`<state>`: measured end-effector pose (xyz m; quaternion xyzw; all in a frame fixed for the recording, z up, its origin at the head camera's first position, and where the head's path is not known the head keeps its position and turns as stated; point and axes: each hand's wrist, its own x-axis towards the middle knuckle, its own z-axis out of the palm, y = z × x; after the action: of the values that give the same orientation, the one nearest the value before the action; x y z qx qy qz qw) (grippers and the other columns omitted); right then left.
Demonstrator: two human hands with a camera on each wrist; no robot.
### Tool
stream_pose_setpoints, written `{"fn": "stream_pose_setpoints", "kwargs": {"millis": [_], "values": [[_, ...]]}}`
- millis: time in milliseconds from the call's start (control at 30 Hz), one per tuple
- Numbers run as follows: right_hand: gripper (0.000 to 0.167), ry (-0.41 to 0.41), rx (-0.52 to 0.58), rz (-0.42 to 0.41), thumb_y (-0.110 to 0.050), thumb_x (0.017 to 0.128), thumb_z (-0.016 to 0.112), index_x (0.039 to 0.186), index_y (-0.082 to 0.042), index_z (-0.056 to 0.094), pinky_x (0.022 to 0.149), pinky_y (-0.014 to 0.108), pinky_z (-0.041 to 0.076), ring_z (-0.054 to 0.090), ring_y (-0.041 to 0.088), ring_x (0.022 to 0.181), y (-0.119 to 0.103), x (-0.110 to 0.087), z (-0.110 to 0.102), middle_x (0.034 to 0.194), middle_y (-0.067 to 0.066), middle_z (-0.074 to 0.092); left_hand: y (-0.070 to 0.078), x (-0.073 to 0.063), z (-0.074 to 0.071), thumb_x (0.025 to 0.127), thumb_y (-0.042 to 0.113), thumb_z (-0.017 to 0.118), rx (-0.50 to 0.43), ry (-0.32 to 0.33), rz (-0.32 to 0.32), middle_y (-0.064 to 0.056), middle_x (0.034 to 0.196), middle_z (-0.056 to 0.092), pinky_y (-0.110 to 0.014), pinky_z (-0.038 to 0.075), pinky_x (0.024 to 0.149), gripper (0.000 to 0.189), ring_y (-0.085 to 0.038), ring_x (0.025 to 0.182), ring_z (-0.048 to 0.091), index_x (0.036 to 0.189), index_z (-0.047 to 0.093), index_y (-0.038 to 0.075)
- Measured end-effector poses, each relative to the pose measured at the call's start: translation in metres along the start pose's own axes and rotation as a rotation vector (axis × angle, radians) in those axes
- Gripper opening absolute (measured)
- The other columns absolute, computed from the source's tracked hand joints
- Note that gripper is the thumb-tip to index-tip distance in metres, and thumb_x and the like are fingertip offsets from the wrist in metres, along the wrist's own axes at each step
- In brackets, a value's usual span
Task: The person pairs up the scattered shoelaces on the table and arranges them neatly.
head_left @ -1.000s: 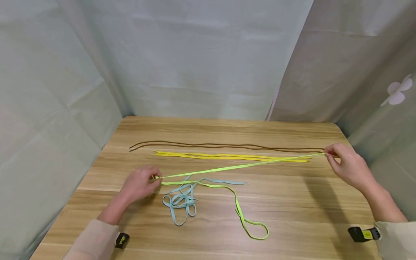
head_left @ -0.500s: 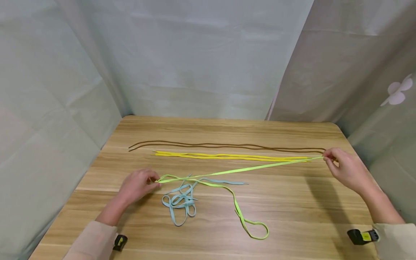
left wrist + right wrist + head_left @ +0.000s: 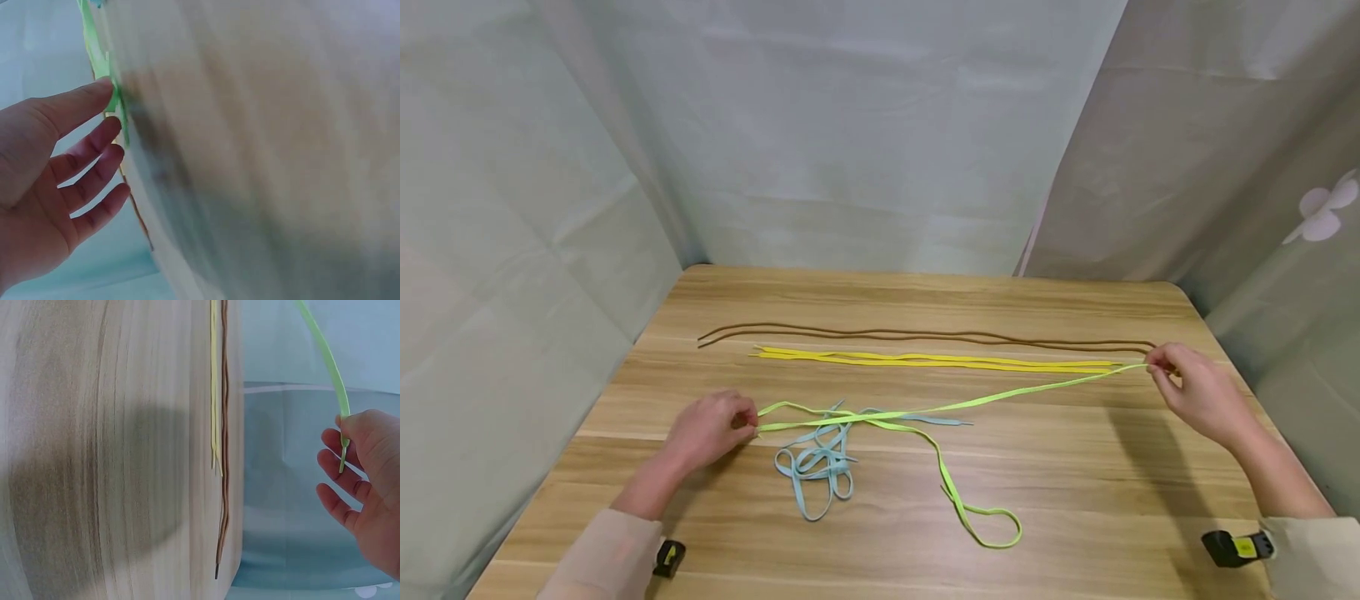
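- Closest in, two beige sleeves [image 3: 606, 554] come up over the wooden table [image 3: 1097, 508], each with a small black device [image 3: 1234, 547] at the wrist.
- Beyond them, a loose loop of the neon-green lace [image 3: 970, 404] lies on the wood, right of the tangled pale-blue lace [image 3: 839, 468].
- To the left, the left hand [image 3: 709, 429] pinches the green lace under its thumb; its other visible fingers are spread. Two green strands run from these fingertips and cross above the blue tangle.
- Farther off, at the right, the right hand [image 3: 1202, 396] pinches that lace near its end, the tip poking out past the thumb. The stretch between the hands sags slightly.
- Next come the yellow laces [image 3: 970, 362], side by side and nearly straight.
- Behind these run the thin brown laces [image 3: 225, 437], their right ends by the right hand.
- At the back hangs grey cloth [image 3: 865, 142].
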<state>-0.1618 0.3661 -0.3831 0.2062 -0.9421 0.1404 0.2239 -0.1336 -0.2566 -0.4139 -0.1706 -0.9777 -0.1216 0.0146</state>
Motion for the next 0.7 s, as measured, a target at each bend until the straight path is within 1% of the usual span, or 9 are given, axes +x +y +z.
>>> {"fn": "stream_pose_setpoints", "kwargs": {"millis": [100, 200, 300, 367, 433, 533, 600, 700], "values": [[0.024, 0.004, -0.004, -0.001, 0.008, 0.07, 0.069, 0.085, -0.007, 0.057, 0.057, 0.025, 0.041, 0.049, 0.01, 0.068, 0.0, 0.0, 0.0, 0.077, 0.004, 0.058, 0.001, 0.001, -0.006, 0.071, 0.015, 0.076, 0.003, -0.045, 0.009, 0.005, 0.074, 0.057, -0.032, 0.044, 0.059, 0.013, -0.011, 0.068, 0.051, 0.076, 0.065, 0.018], [0.024, 0.002, 0.002, -0.003, 0.008, 0.07, 0.069, 0.085, -0.007, 0.057, 0.057, 0.024, 0.04, 0.048, 0.008, 0.068, 0.0, 0.0, -0.001, 0.077, 0.003, 0.058, 0.005, 0.004, -0.015, 0.072, 0.016, 0.075, 0.003, -0.075, 0.024, 0.001, 0.083, 0.062, -0.039, 0.048, 0.063, 0.014, -0.018, 0.075, 0.058, 0.083, 0.066, 0.016], [0.024, 0.0, 0.008, -0.004, 0.009, 0.07, 0.069, 0.085, -0.006, 0.058, 0.058, 0.021, 0.04, 0.048, 0.007, 0.069, -0.001, 0.001, -0.001, 0.078, 0.003, 0.058, 0.01, 0.008, -0.023, 0.073, 0.015, 0.074, 0.007, -0.071, 0.037, -0.005, 0.092, 0.065, -0.045, 0.049, 0.069, 0.017, -0.028, 0.085, 0.062, 0.088, 0.067, 0.013], [0.025, -0.002, 0.013, -0.003, 0.009, 0.07, 0.069, 0.085, -0.006, 0.058, 0.059, 0.018, 0.039, 0.048, 0.008, 0.069, -0.001, 0.001, -0.002, 0.078, 0.004, 0.058, 0.015, 0.011, -0.026, 0.073, 0.015, 0.075, 0.022, -0.06, 0.048, -0.007, 0.097, 0.065, -0.047, 0.049, 0.072, 0.019, -0.031, 0.09, 0.062, 0.091, 0.067, 0.012], [0.025, -0.004, 0.014, -0.003, 0.009, 0.07, 0.069, 0.085, -0.006, 0.058, 0.06, 0.017, 0.038, 0.049, 0.009, 0.07, -0.002, 0.001, -0.002, 0.079, 0.004, 0.058, 0.02, 0.015, -0.027, 0.073, 0.015, 0.075, 0.042, -0.052, 0.072, -0.007, 0.097, 0.065, -0.046, 0.05, 0.072, 0.021, -0.03, 0.091, 0.061, 0.092, 0.067, 0.012], [0.024, -0.008, 0.011, -0.007, 0.009, 0.07, 0.069, 0.085, -0.006, 0.058, 0.06, 0.02, 0.041, 0.051, 0.013, 0.07, -0.004, 0.002, -0.001, 0.078, 0.004, 0.058, 0.027, 0.021, -0.024, 0.073, 0.017, 0.075, 0.063, -0.057, 0.115, -0.006, 0.095, 0.065, -0.041, 0.05, 0.07, 0.022, -0.026, 0.088, 0.062, 0.093, 0.067, 0.011], [0.024, -0.009, 0.006, -0.011, 0.009, 0.07, 0.069, 0.084, -0.006, 0.057, 0.059, 0.025, 0.043, 0.052, 0.015, 0.069, -0.005, 0.003, -0.001, 0.078, 0.004, 0.058, 0.03, 0.025, -0.02, 0.073, 0.016, 0.075, 0.062, -0.071, 0.14, -0.004, 0.092, 0.065, -0.037, 0.05, 0.068, 0.021, -0.022, 0.083, 0.062, 0.092, 0.067, 0.01], [0.024, -0.011, 0.004, -0.018, 0.009, 0.069, 0.069, 0.084, -0.006, 0.057, 0.058, 0.033, 0.045, 0.054, 0.018, 0.069, -0.007, 0.003, 0.0, 0.077, 0.005, 0.058, 0.036, 0.029, -0.015, 0.073, 0.015, 0.074, 0.051, -0.119, 0.146, -0.003, 0.09, 0.065, -0.034, 0.05, 0.066, 0.021, -0.018, 0.079, 0.061, 0.092, 0.067, 0.01]]}}
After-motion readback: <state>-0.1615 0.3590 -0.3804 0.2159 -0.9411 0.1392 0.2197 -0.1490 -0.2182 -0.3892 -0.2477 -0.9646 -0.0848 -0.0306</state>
